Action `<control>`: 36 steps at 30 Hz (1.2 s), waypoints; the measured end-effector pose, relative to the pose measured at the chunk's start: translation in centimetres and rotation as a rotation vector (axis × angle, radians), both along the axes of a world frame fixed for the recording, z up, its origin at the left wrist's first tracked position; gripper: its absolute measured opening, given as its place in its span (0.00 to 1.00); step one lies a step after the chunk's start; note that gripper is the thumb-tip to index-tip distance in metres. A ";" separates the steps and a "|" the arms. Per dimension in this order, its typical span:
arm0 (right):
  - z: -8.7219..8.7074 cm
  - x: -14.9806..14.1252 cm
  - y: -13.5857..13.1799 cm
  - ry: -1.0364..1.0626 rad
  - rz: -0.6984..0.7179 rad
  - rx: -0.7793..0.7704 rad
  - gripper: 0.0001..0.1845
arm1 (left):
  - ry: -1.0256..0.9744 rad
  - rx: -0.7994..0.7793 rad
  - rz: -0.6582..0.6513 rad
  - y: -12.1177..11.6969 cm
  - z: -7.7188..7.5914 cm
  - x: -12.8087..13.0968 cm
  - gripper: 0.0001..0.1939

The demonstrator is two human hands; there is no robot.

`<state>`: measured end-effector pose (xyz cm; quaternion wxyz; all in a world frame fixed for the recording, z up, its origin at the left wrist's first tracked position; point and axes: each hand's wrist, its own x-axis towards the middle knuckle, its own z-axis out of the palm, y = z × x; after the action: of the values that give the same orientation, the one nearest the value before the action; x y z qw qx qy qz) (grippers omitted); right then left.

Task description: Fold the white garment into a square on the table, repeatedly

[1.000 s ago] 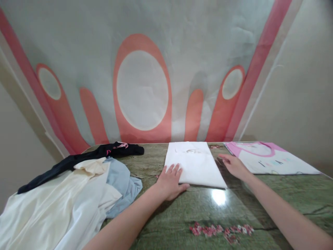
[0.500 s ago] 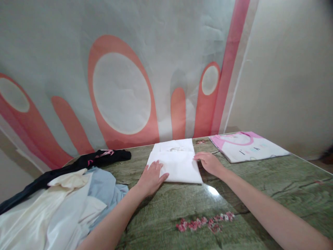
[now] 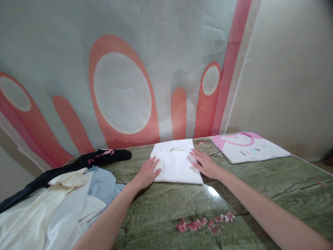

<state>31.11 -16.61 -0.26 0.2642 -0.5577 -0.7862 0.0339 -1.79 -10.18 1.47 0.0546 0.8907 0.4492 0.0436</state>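
Observation:
A folded white garment [image 3: 175, 168] lies flat on the table, with a small grey print near its far end. My left hand [image 3: 146, 172] rests at its left edge, fingers spread and laid partly on the cloth. At the right edge, my right hand [image 3: 204, 163] is open too, its fingertips touching the top of the white cloth. Neither hand grips anything. What kind of garment it is cannot be made out in its folded state.
A loose heap of cream and light blue clothes [image 3: 65, 208] fills the left side, with a black garment [image 3: 104, 158] behind it. A folded pink-and-white shirt [image 3: 249, 147] lies at the back right. The green wood-patterned table [image 3: 156, 222] meets a printed wall covering [image 3: 166, 114].
My left hand has slid left to the garment's edge. My right hand has opened from a pinch at the right edge and now lies with fingers spread on the cloth.

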 end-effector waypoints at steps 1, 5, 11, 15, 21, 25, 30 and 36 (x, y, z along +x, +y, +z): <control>0.1 -0.2 -0.3 -0.037 0.010 -0.053 0.29 | -0.007 -0.006 -0.007 -0.1 0.1 0.0 0.29; 0.2 -0.6 -1.1 -0.159 -0.017 -0.219 0.33 | -0.096 -0.029 -0.011 -0.4 0.6 -0.1 0.30; 0.3 -0.7 -1.0 -0.193 -0.069 -0.213 0.33 | -0.461 -0.123 0.265 0.5 1.9 -0.7 0.33; 0.7 -2.2 -1.1 -0.193 -0.110 -0.154 0.29 | -0.528 -0.244 0.461 1.3 2.6 -1.9 0.35; 2.2 -5.0 -3.0 -0.174 0.105 -0.160 0.32 | -0.449 -0.287 0.471 1.1 3.2 -2.7 0.37; 4.1 -6.4 -4.3 -0.178 0.221 -0.126 0.29 | -0.396 -0.345 0.474 0.6 3.8 -2.7 0.38; 5.4 -7.6 -5.3 -0.282 0.203 -0.121 0.15 | -0.380 -0.439 0.477 0.0 4.4 -2.9 0.42; 5.1 -7.5 -5.8 -0.373 0.157 -0.182 0.19 | -0.453 -0.684 0.476 0.0 5.1 -3.6 0.33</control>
<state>23.59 -22.41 4.83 0.0595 -0.5128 -0.8562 0.0215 -5.34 -10.15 6.61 0.4300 0.6618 0.6063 0.0977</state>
